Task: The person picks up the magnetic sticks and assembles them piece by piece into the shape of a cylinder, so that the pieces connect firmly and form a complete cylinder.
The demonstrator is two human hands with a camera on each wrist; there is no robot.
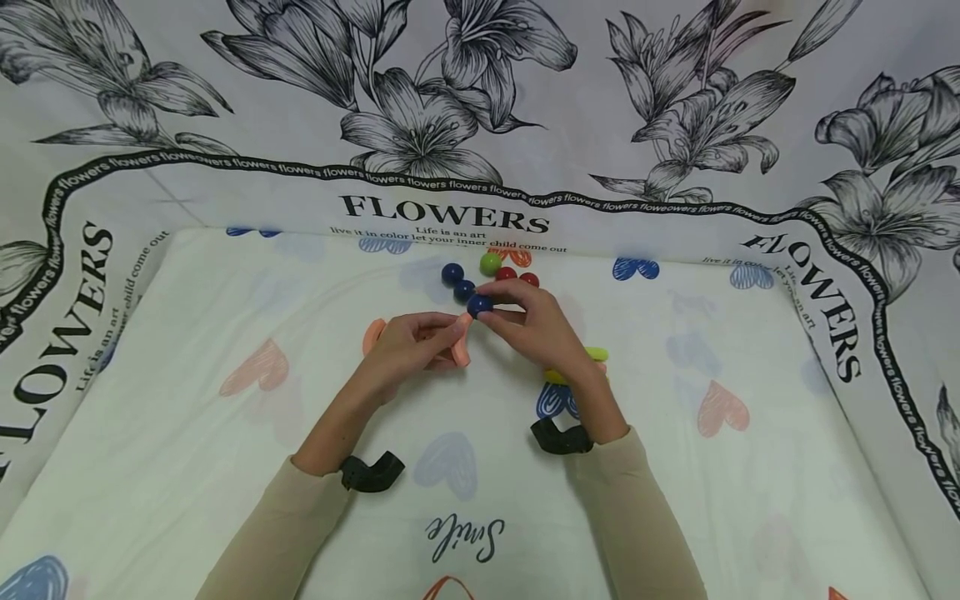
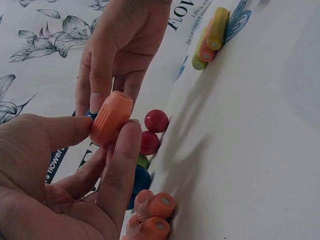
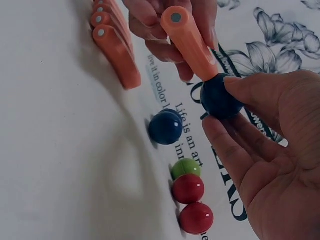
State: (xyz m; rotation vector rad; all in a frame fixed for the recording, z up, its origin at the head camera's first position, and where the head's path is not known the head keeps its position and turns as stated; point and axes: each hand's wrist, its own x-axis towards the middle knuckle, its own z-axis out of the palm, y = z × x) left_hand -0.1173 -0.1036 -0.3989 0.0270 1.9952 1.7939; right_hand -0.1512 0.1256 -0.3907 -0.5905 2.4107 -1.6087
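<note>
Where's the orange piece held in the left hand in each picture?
Head: orange piece just below center, slightly left.
Left wrist: orange piece left of center.
Right wrist: orange piece near the top, right of center.
Shared landmark: two red balls.

Head view: from above, facing forward and down over the cloth (image 1: 750,500). Wrist views: close range, opposite sides (both facing the shared orange piece (image 3: 192,47)).

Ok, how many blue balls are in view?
3. The first ball is in the right hand; the second ball is on the cloth just beyond; the third ball is farther off, slightly left. The hands may hide others.
</note>
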